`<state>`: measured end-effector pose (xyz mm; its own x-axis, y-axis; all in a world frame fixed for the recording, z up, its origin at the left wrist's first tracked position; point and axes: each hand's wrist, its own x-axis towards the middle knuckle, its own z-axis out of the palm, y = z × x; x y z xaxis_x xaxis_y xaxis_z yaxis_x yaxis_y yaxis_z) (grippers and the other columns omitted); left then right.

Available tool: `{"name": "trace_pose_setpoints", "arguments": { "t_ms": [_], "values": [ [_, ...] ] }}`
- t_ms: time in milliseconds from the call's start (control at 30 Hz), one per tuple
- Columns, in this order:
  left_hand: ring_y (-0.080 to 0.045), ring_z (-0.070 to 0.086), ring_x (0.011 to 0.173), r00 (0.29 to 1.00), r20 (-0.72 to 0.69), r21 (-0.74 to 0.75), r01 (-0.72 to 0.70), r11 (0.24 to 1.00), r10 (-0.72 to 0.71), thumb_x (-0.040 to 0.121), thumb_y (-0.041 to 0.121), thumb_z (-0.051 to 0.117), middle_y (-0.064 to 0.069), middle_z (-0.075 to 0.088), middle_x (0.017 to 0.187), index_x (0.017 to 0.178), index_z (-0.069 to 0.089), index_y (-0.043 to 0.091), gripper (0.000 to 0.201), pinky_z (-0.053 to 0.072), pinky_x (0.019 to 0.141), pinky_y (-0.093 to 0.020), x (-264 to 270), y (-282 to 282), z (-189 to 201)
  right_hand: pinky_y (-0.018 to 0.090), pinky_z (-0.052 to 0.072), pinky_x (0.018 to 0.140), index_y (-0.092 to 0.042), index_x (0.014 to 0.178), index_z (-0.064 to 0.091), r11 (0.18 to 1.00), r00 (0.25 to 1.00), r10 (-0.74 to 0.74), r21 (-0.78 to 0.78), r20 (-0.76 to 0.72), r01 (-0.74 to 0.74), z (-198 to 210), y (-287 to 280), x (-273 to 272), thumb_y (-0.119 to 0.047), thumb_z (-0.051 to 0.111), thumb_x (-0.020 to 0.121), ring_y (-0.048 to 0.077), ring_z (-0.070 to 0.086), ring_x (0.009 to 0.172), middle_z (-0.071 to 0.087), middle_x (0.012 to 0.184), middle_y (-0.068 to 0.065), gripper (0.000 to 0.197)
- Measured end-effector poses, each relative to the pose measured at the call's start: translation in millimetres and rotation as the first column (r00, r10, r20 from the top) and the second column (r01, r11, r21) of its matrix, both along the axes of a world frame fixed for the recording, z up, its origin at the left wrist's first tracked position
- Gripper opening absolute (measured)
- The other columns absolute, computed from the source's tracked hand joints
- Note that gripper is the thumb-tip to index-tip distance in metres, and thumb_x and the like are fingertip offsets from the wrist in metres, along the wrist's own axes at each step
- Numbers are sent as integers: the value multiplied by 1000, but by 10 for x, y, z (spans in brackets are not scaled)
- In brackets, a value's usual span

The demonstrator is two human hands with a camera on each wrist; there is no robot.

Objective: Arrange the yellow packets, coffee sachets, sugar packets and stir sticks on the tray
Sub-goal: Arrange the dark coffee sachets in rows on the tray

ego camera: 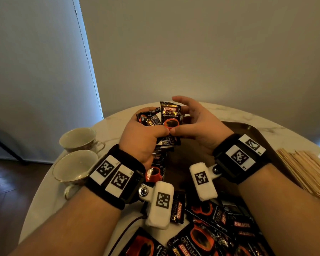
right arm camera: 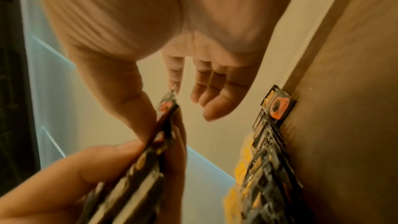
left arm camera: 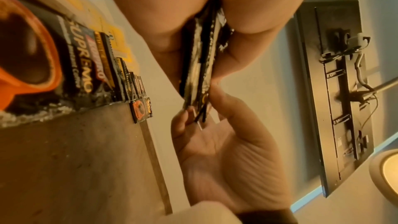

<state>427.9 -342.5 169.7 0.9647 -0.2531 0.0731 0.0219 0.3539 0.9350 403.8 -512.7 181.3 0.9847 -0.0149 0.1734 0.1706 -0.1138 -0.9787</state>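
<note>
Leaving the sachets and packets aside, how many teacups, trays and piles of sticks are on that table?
Teacups: 2
Tray: 1
Pile of stir sticks: 1
Total: 4

Dim warm light — wide-angle bending, blurred wrist views.

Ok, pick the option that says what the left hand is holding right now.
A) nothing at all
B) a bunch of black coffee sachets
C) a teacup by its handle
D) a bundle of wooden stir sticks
B: the left hand grips a bunch of black coffee sachets above the tray, while the right hand pinches the front one.
</note>
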Motion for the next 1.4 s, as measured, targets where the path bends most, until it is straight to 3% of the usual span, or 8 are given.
{"name": "trace_pose_setpoints", "arguments": {
  "t_ms": [133,467,600,800,1000,1200,1300,1400],
  "values": [
    [-42,74,100,996,56,98,67,993,-73,56,-4,77,-24,74,110,127,63,5,72,58,89,-65,-41,-14,7,50,60,88,-5,128,61,977,992,79,207,-102,-56,20,22,-25,17,69,72,33,72,103,72,114,19,61],
    [-42,74,102,991,28,148,122,982,-127,54,-7,78,-23,75,110,124,65,4,72,57,91,-65,-53,-39,-33,53,57,92,0,118,66,904,967,-100,385,-233,186,-4,10,-41,-21,70,91,38,72,97,73,112,22,35],
    [-43,73,103,994,3,156,112,981,-114,55,-8,80,-23,75,111,125,64,4,73,57,91,-66,-39,-33,-56,55,54,93,-9,94,76,911,960,-187,330,-206,248,-13,5,-16,-20,76,88,39,66,94,71,103,22,13],
    [-42,75,98,999,-43,143,37,989,-31,63,-8,79,-21,76,107,122,67,5,61,58,87,-66,5,-2,-71,24,48,53,-12,93,71,896,935,-254,305,-246,324,-14,-50,-30,-30,79,87,9,56,56,65,68,-2,20],
    [-38,76,97,994,-75,111,-76,991,85,67,-4,82,-19,77,106,117,69,6,52,59,87,-63,47,9,-105,31,61,62,-10,96,69,975,957,-84,175,-279,137,16,-53,-107,3,73,85,16,70,70,73,88,9,17],
    [-38,77,92,975,-99,68,-193,979,199,58,7,85,-16,78,102,115,70,10,59,60,84,-63,120,32,-100,31,61,66,-11,97,64,844,890,-322,329,-322,424,31,-215,77,3,70,89,11,68,59,71,76,3,17],
    [-37,77,90,968,-88,66,-231,971,236,67,-1,85,-16,78,102,117,69,12,54,61,82,-62,141,41,-114,30,56,60,-8,99,67,814,791,-425,195,-441,547,-39,-418,310,1,70,89,14,64,65,68,77,4,15],
    [-36,77,89,966,-81,71,-239,969,244,66,1,85,-14,78,101,116,69,13,54,61,81,-61,139,39,-113,31,55,74,-3,94,68,833,717,-479,-4,-506,553,-103,-495,481,-1,68,91,18,62,67,66,72,7,4]
  ]
}}
